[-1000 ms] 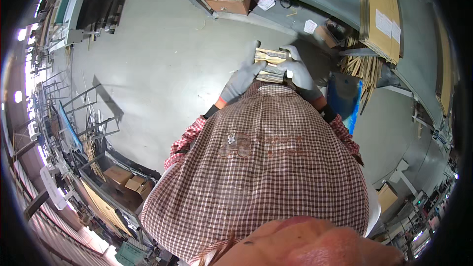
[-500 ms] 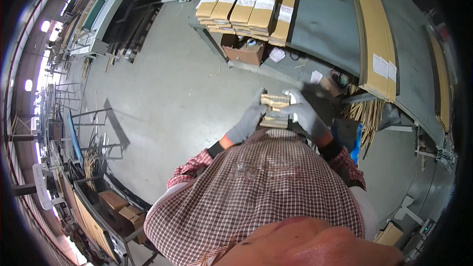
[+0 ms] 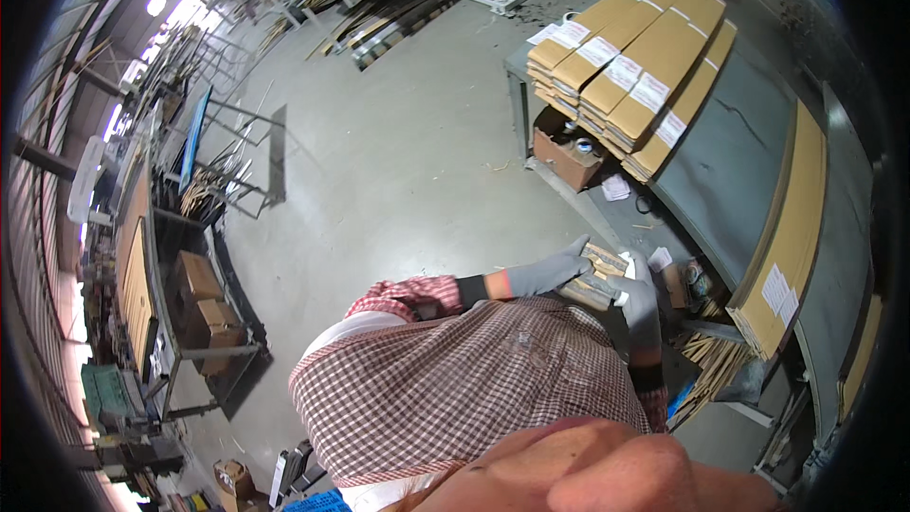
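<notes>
Far left there's a dark metal-framed rack with two brown cardboard boxes sitting inside it. Just past that, a long narrow blue panel stands on edge near some thin metal framing, with a messy heap of skinny tan sticks close by. Then it's a big stretch of smooth grey floor.

Next up is the person, in a brown-and-white checked cloth apron with a red-and-white checked sleeve. The left hand in a grey work glove reaches across the front and has its fingers wrapped on the left side of a stubby layered block of tan and grey pieces. The right hand in a grey work glove grips the other side, so the block is held between both hands, just in front of the apron and over the floor. Can't really tell what the block's made of, and a bit of white by the right fingertips is too small to make out.

Right of that, an open brown cardboard carton sits under a long grey-blue table. Flat tan cardboard packs with white labels are piled on top, and a loose bunch of thin wooden strips pokes out below.
</notes>
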Action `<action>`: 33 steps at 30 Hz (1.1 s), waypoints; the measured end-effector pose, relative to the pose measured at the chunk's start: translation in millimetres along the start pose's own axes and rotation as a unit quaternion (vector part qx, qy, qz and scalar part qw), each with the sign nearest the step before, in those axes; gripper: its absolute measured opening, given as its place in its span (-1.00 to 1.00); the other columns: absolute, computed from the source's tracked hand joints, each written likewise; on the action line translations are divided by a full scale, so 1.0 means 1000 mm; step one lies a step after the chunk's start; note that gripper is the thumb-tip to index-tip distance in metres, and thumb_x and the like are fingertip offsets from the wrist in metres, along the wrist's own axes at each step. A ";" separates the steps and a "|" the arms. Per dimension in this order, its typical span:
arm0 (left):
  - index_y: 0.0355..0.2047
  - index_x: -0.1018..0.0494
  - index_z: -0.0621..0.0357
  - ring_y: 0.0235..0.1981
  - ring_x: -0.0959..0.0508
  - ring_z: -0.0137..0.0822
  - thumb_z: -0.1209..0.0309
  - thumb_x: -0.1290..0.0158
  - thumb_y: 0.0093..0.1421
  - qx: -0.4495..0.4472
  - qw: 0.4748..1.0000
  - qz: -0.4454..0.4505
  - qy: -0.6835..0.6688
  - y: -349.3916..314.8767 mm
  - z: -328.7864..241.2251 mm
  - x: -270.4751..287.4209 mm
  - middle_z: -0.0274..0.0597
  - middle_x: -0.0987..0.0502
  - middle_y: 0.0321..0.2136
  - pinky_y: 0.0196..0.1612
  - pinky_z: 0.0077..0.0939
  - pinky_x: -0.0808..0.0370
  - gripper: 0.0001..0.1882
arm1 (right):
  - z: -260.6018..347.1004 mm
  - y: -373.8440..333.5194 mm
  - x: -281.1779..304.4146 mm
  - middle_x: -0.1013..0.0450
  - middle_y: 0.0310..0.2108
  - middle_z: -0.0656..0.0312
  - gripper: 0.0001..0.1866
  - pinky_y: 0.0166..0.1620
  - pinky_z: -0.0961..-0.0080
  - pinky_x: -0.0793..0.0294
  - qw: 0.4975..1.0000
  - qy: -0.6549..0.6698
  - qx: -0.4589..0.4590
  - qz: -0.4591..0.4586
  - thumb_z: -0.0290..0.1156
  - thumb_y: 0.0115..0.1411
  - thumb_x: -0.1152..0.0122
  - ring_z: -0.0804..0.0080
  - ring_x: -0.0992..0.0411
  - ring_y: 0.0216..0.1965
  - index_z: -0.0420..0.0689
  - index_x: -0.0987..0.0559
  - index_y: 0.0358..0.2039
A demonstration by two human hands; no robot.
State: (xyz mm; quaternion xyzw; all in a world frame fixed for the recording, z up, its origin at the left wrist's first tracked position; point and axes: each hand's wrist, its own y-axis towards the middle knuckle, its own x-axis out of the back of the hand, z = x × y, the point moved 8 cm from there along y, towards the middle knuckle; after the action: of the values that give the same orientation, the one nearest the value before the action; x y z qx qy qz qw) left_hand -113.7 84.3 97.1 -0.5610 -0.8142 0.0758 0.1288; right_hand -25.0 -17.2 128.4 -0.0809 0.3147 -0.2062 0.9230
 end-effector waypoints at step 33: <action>0.25 0.10 0.32 -0.14 -0.43 -0.30 0.51 0.10 0.06 0.115 0.948 0.013 -0.297 0.042 0.038 -0.015 -0.06 -0.35 -0.06 -0.07 -0.53 -0.40 -0.26 | -0.019 0.033 0.065 -0.29 -0.02 0.18 -0.47 0.03 0.59 -0.27 0.988 -0.108 0.107 -0.012 -0.51 0.08 -0.18 0.49 -0.27 0.00 -0.26 -0.25 0.07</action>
State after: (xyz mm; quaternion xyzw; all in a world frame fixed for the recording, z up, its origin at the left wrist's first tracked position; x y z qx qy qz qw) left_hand -82.8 86.2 47.7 -0.5055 -0.7937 0.3336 -0.0563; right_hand 20.3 -16.0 68.3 -0.0076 0.1881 -0.2396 0.9525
